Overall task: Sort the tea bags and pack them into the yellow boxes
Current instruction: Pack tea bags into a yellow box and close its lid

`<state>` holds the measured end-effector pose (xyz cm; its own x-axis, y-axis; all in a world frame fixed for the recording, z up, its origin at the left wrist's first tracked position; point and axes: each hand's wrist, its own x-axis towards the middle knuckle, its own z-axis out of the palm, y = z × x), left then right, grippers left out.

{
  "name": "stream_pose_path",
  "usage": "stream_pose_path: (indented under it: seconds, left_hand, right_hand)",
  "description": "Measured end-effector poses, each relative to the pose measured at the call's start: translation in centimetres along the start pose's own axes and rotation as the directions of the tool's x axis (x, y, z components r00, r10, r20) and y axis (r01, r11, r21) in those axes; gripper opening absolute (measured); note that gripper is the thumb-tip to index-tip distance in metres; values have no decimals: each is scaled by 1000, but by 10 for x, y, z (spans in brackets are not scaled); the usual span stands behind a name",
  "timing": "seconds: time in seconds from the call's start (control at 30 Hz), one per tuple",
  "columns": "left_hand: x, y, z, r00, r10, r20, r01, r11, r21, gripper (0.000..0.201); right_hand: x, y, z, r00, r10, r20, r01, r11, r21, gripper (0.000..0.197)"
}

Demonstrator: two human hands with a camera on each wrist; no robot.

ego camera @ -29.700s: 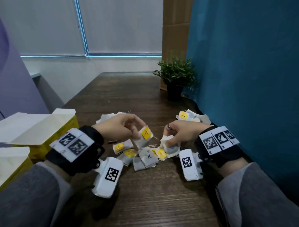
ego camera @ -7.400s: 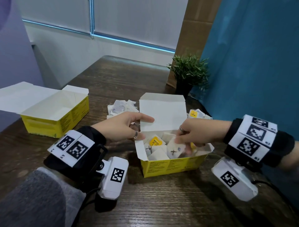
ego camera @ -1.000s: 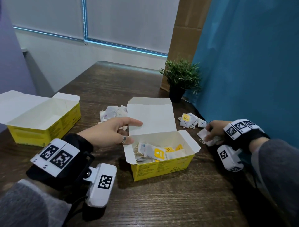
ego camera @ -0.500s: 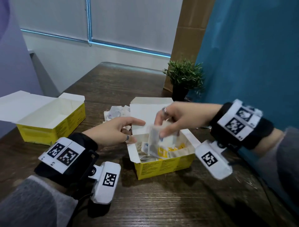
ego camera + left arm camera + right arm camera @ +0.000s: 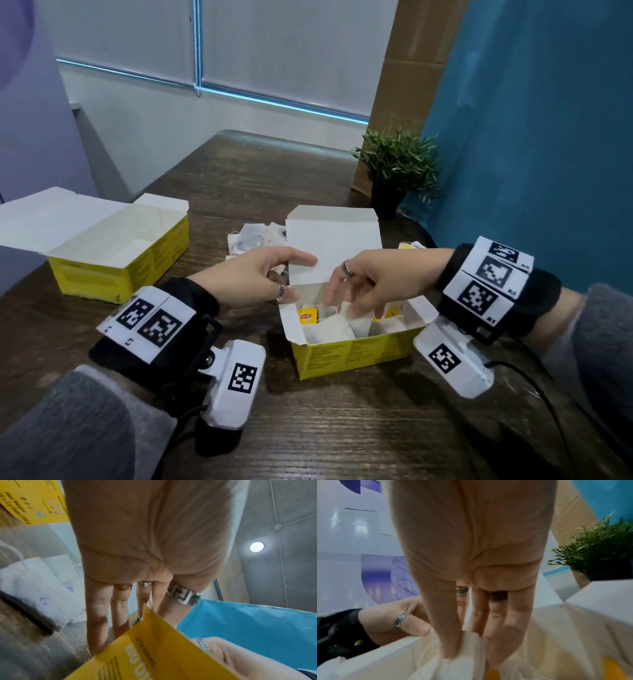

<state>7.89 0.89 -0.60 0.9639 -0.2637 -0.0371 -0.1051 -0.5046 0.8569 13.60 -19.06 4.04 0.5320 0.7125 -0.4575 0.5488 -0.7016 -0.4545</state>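
Note:
The near yellow box [image 5: 352,353] stands open in the middle of the table, its white lid [image 5: 335,246] upright. Several white tea bags [image 5: 329,329] with yellow tags lie inside. My left hand [image 5: 301,277] steadies the box's left corner: straight fingers [image 5: 97,622] against the lid, thumb [image 5: 412,627] on the rim. My right hand [image 5: 349,308] reaches down into the box, straight fingers spread on the bags, and its thumb [image 5: 448,642] presses a white tea bag [image 5: 467,662]. A second open yellow box [image 5: 147,260] sits at the left, its visible floor bare.
A loose pile of white tea bags [image 5: 253,240] lies behind my left hand. A few yellow-tagged bags [image 5: 411,245] show beyond my right wrist. A potted plant [image 5: 397,171] stands at the back right, by the blue wall [image 5: 531,137].
My right hand picked up tea bags from the right pile, carried them over the near box and has lowered into it, fingers now spread. The left hand stayed on the lid.

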Motion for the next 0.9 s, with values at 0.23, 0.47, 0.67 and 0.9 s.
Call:
stream_pose_path:
  seconds: [0.23, 0.47, 0.67, 0.9]
  left_hand:
    - [-1, 0, -1, 1000, -17, -2, 17, 1000, 19, 51]
    - [-2, -1, -1, 999, -43, -5, 43, 999, 32, 50]
    - [-2, 0, -1, 1000, -29, 10, 29, 999, 35, 50]
    - [-2, 0, -2, 1000, -28, 13, 27, 998, 58, 51]
  right_hand:
    - [-22, 17, -17, 971, 38, -236, -21, 997, 74, 15]
    - [-22, 22, 3, 887, 11, -462, -255, 846, -468, 18]
    - [-28, 27, 12, 913, -53, -405, -265, 677, -686, 17]
    - [-19, 35, 14, 927, -27, -375, -247, 707, -663, 32]
